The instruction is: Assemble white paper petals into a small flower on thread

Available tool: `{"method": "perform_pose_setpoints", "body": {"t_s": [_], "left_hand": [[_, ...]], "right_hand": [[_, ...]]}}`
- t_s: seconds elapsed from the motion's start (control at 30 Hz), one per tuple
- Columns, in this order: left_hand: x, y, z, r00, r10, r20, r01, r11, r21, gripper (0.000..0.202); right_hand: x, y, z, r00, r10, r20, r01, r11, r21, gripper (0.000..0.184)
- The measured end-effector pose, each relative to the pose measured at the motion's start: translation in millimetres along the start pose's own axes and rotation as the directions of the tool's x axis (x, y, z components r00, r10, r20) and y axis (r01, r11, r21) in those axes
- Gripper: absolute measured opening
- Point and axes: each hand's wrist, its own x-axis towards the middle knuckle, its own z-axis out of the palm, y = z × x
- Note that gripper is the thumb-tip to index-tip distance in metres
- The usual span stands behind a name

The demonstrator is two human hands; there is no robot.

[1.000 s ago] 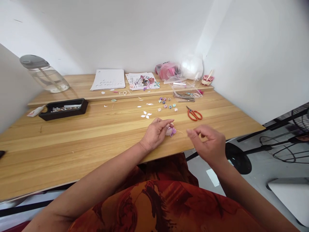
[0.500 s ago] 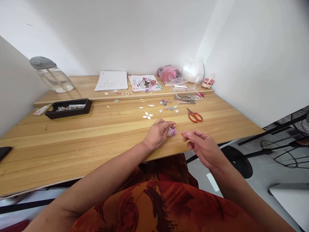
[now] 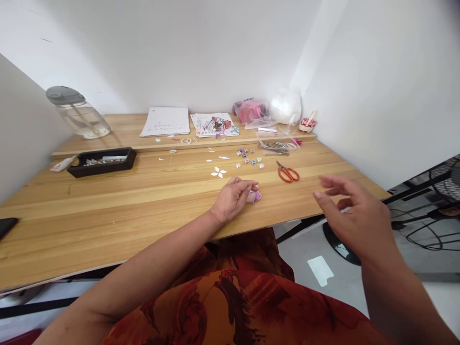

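Near the front edge of the table, my left hand (image 3: 233, 197) is closed, thumb and fingers pinched around a small lilac piece with looped, petal-like ends (image 3: 256, 197). Most of this piece is hidden behind the fingers. My right hand (image 3: 354, 215) is off to the right, over the table's right front edge. Its thumb stands apart from the curved fingers, a little blurred, and no object shows between them. Beyond the hands lie orange-handled scissors (image 3: 288, 173), several small colourful beads (image 3: 253, 162) and a white petal-shaped cutout (image 3: 218, 172).
A black tray (image 3: 102, 168) with small items and a clear bottle (image 3: 82, 117) stand on the left. On the rear ledge are paper sheets (image 3: 166, 117), pink bagged material (image 3: 251, 112) and a small basket (image 3: 308, 124). A clear box (image 3: 276, 141) holds tools.
My right hand has moved away from the left hand, outward to the right, and its pinched fingers have spread. My left hand stays in place with the lilac piece.
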Motion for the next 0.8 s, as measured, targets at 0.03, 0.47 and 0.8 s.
{"method": "perform_pose_setpoints", "body": {"t_s": [0.03, 0.47, 0.8], "left_hand": [[0, 0, -0.2, 1.0, -0.005, 0.002, 0.005, 1.0, -0.001, 0.03], [1, 3, -1.7, 1.0, -0.008, 0.006, 0.008, 1.0, -0.009, 0.029], [-1, 4, -5.5, 0.999, 0.018, 0.05, -0.017, 1.0, -0.016, 0.032]], "right_hand": [[0, -2, 4, 0.993, -0.069, -0.101, 0.057, 0.991, -0.118, 0.032], [2, 3, 90, 0.912, 0.058, 0.406, -0.115, 0.986, 0.117, 0.03], [14, 17, 90, 0.866, 0.111, 0.487, -0.22, 0.96, 0.173, 0.04]]}}
